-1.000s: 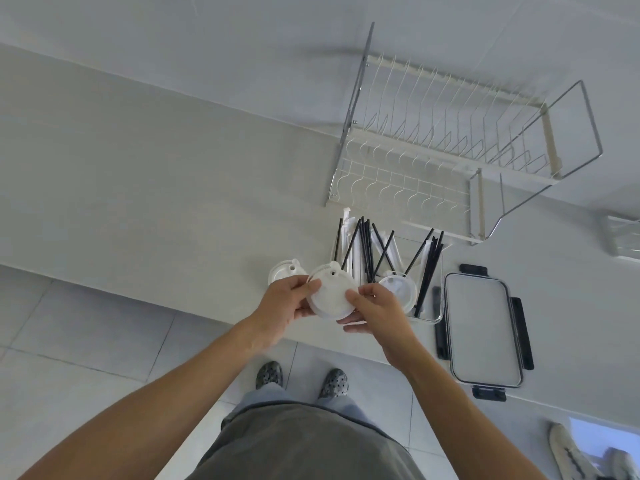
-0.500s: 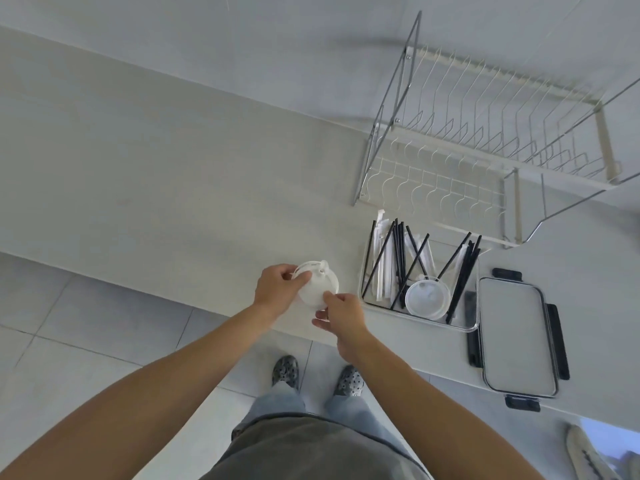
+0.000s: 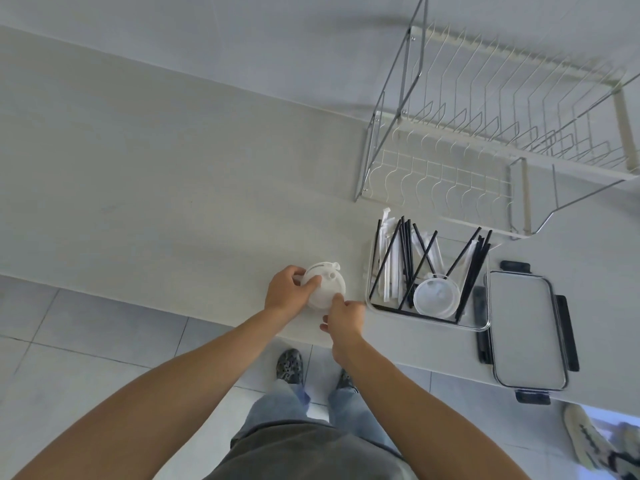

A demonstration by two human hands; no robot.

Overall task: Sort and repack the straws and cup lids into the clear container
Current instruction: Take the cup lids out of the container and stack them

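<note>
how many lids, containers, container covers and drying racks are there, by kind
cup lids: 2, one white under both hands on the counter, one clear in the container
clear container: 1
container cover: 1
drying rack: 1
total: 5
The straws overlap too much to count.
</note>
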